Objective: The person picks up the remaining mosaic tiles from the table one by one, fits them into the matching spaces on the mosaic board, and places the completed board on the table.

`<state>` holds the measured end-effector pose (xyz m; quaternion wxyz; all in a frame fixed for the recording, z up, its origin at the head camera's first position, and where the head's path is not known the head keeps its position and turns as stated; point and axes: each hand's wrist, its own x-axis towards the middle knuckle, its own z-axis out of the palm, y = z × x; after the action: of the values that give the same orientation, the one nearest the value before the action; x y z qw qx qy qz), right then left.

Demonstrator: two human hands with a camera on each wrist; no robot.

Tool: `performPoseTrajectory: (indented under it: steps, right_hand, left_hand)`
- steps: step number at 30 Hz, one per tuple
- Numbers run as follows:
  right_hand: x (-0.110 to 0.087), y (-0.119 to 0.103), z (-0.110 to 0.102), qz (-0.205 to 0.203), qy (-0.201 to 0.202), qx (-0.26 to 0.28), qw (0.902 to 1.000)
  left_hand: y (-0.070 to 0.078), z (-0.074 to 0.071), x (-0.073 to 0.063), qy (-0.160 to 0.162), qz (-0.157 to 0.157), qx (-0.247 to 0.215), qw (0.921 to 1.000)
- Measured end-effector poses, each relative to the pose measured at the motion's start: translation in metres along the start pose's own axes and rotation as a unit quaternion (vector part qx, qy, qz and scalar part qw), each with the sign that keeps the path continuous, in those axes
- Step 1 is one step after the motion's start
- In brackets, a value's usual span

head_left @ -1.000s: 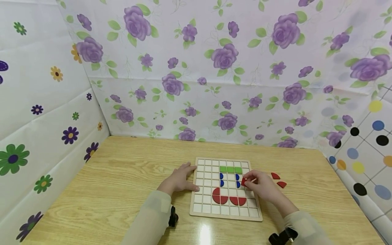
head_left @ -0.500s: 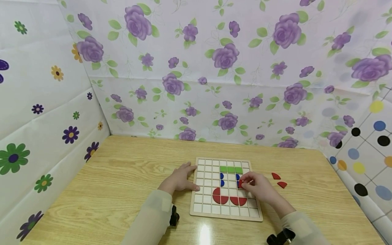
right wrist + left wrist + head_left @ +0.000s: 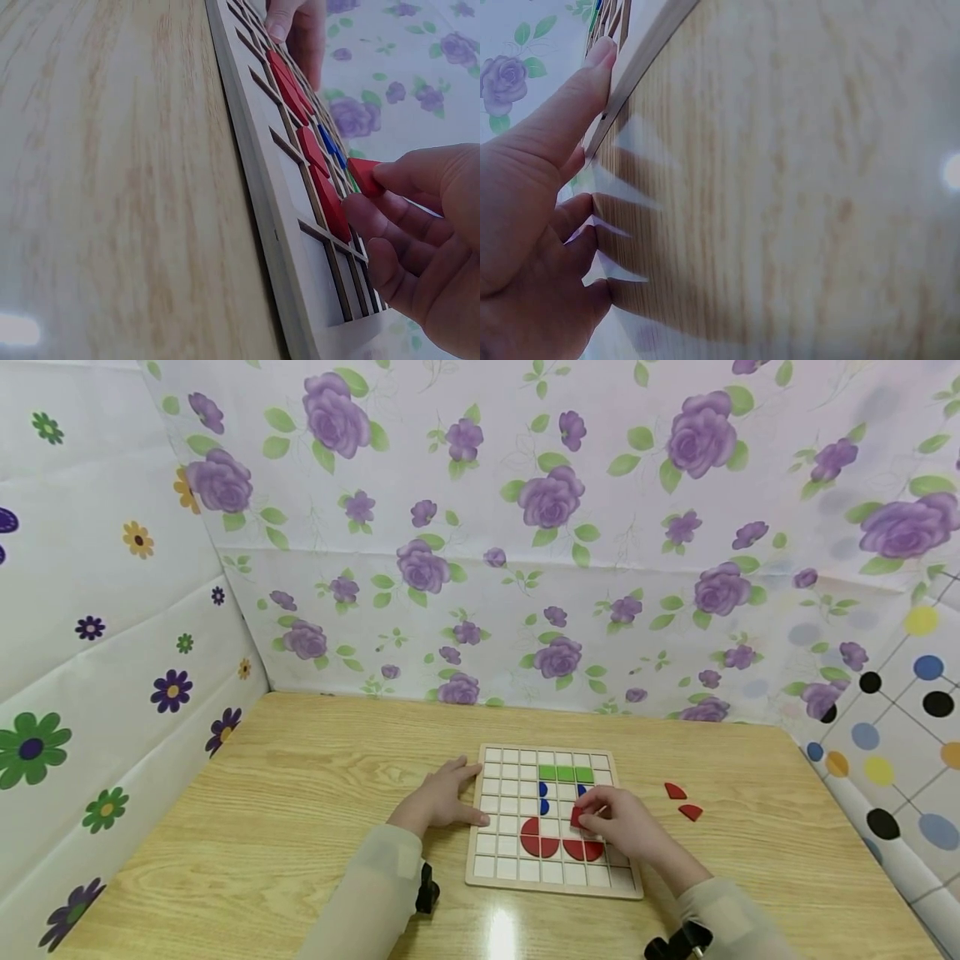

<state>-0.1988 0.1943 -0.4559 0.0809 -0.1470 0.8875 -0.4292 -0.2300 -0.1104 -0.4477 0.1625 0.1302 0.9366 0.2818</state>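
A wooden grid board (image 3: 555, 891) with white cells lies on the table. My right hand (image 3: 622, 825) pinches a red quarter-circle piece (image 3: 364, 176) between thumb and fingers, close over the board's right half. Just below it sit two red quarter-circle pieces (image 3: 583, 851) side by side in the grid. Further left, several red quarter-circle pieces (image 3: 530, 845) form part of a round. Blue half-circle pieces (image 3: 543, 807) stand in two columns, the right one partly hidden by my hand. Spread at the board's left edge, my left hand (image 3: 435, 799) rests its thumb on the rim.
Three green squares (image 3: 566, 774) fill a row near the board's far side. Right of the board, two loose red quarter-circle pieces (image 3: 675, 791) lie on the wooden table (image 3: 337, 743). Flowered cloth (image 3: 487, 610) hangs behind the table.
My right hand has carried the red quarter-circle piece left and slightly nearer, from beside the right blue column to just above the right red pair. The left hand stays in place.
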Motion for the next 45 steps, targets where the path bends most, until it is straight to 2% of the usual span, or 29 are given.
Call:
performPoseTrajectory:
  steps: [7,23,35,45]
  right_hand:
    - [0.002,-0.001,0.004,0.008,-0.004,0.017,0.9998]
    - [0.005,-0.008,0.013,0.003,-0.01,0.009,0.9999]
    - [0.008,-0.012,0.022,-0.037,-0.014,-0.048,0.9981]
    - [0.009,-0.018,0.029,-0.03,-0.005,-0.073,0.9969]
  left_hand:
    - [-0.001,0.0,0.001,0.003,0.006,0.007,1.0]
    - [-0.001,-0.001,0.0,0.003,0.009,0.004,0.9999]
    - [-0.002,0.001,0.001,0.002,0.011,0.001,0.9999]
    - [-0.001,0.0,0.0,0.0,0.011,0.003,0.9999]
